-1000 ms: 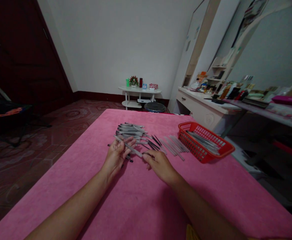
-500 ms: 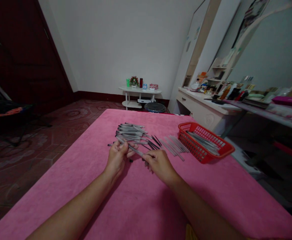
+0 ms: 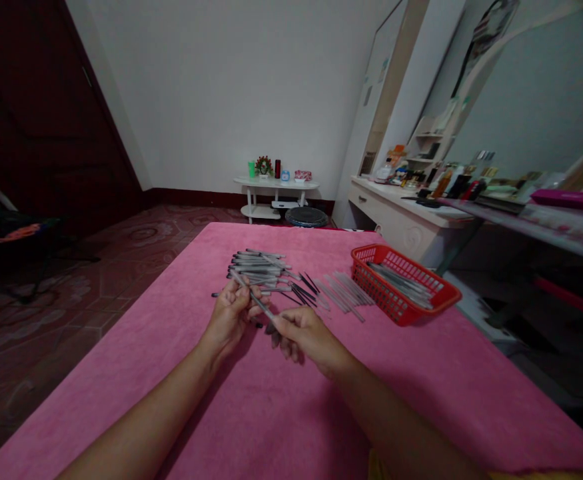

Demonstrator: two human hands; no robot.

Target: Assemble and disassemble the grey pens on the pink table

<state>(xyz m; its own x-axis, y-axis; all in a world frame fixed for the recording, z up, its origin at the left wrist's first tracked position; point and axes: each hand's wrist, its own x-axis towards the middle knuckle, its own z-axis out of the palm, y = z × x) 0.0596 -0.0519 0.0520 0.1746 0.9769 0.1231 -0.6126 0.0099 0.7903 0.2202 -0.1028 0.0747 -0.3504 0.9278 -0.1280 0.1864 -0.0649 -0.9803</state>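
Note:
A slim grey pen (image 3: 257,300) slants between my two hands over the pink cloth. My left hand (image 3: 227,319) is closed around its upper part, thumb on top. At its lower end, the thumb and fingers of my right hand (image 3: 301,333) pinch it; the tip is hidden. Just beyond my hands lies a pile of grey pens (image 3: 258,267) with black ends. Several thin black sticks (image 3: 304,292) lie to its right, beside a row of translucent tubes (image 3: 344,293). A small black piece (image 3: 258,325) sits on the cloth between my hands.
A red plastic basket (image 3: 378,290) holding grey sticks (image 3: 401,285) stands on the pink-covered table (image 3: 271,413), right of the tubes. Farther off are a small white stand (image 3: 276,183) and a dresser (image 3: 396,210) crowded with bottles. A dark chair (image 3: 11,240) is at left.
My right hand has moved slightly left and down, and the pen slopes more steeply. My left hand keeps its hold. The whole view has shifted a little.

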